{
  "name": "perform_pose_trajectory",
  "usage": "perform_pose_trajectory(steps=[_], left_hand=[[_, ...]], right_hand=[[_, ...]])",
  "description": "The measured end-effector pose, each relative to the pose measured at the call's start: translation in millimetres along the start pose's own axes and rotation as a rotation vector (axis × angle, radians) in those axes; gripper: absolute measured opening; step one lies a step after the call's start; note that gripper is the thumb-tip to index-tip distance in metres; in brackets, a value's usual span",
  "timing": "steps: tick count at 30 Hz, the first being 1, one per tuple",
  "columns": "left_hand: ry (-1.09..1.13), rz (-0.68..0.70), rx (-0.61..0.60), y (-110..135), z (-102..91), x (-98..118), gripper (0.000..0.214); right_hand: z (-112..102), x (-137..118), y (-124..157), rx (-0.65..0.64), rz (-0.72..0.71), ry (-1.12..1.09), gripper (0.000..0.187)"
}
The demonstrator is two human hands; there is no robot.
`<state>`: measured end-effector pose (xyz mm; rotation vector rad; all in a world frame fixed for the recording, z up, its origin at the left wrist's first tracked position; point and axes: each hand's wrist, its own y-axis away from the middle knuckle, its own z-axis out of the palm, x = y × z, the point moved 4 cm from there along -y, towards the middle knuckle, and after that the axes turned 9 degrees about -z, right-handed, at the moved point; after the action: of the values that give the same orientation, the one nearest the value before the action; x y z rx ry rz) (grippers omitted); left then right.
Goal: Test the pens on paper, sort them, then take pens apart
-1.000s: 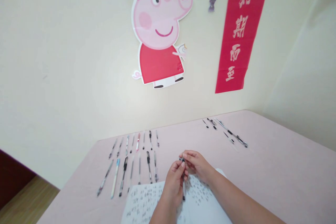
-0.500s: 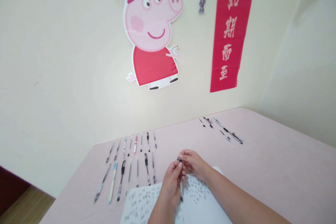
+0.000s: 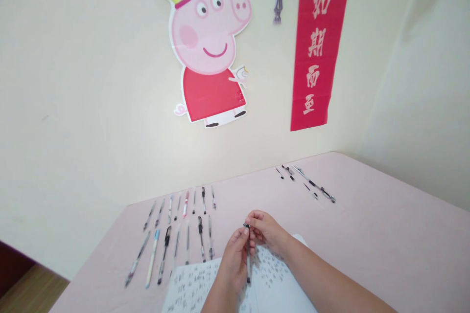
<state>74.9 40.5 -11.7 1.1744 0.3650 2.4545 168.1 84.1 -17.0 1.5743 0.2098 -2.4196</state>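
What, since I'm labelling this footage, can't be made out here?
In the head view:
Slim grey-and-black pen: middle hidden by the left hand.
Right hand: whether it grips the pen's top, too small to tell.
Open white paper notebook: dark handwriting too small and blurred to read; near part cut off by the bottom edge.
Long red paper banner: upper end cut off by the top edge.

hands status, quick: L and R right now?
Left hand: closed, holding a pen.
Right hand: at the pen's upper end; whether it grips there can't be told.
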Motion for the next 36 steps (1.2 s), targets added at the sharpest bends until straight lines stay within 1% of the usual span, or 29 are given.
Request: perform_pose_trajectory(steps=[3,7,11,15,17,20,23,27,33,36], left_hand=[[0.033,-0.014,0.01,-1,-1.8,-1,0.024],[0.051,-0.032,0.028,-1,-3.2,-2,0.022],[0.043,-0.027,0.047,-1,-3.1,-3,0.019],[0.026,-0.027,0.021,-1,-2.6,-3,0.018],[0.026,-0.036,0.012,-2,-2.3,-2,0.018],[0.031,-0.046,0.011,-2,-1.9,-2,0.02],[0.032,-0.046,0.007,-3,-2.0,-3,0.02],[0.02,-0.041,0.013,-4,-3.0,-3,0.019],[0.016,-0.063,0.034,-1,-0.5,-2,0.019],[0.009,-0.069,0.037,0,-0.3,-2,0.02]], right_hand=[[1,-2,-1,-0.023,0.006,-0.026,0.031],[1,-5,-2,0.004,-0.032,-0.013,0.034],[2,-1,0,-0.026,0.019,0.009,0.037],[3,-1,1,-0.038,0.041,-0.009,0.034],[3,-4,1,-0.025,0.043,-0.014,0.033],[3,-8,1,0.0,0.036,-0.019,0.036],[3,-6,0,0.0,0.037,0.0,0.037],[3,2,-1,-0.044,0.054,-0.011,0.04],[0,-3,-3,-0.015,0.053,-0.064,0.038],[0,-7,-3,-0.002,0.016,-0.096,0.036]])
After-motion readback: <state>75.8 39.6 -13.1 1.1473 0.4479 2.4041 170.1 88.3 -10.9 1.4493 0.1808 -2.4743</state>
